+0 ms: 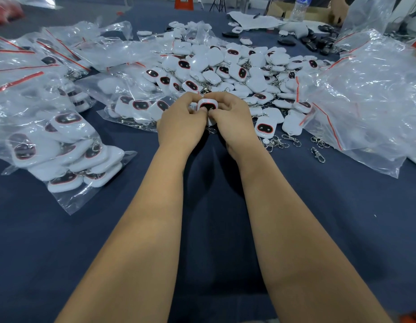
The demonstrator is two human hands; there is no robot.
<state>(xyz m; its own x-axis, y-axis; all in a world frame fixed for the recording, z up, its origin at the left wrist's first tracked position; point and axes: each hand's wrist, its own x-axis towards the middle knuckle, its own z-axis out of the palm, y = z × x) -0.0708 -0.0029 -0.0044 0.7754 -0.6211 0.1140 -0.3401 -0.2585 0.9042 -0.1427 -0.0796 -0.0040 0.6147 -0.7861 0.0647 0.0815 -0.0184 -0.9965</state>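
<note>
Your white keychain (207,106) has a black, red-rimmed face; the tablecloth (214,206) is navy, and the clear bags (69,145) carry red strips.

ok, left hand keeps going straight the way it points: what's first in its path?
Probably the loose heap of white plastic fobs with dark, red-rimmed faces just beyond the left hand, which pinches one such fob with the right hand. Depth is unclear.
</note>
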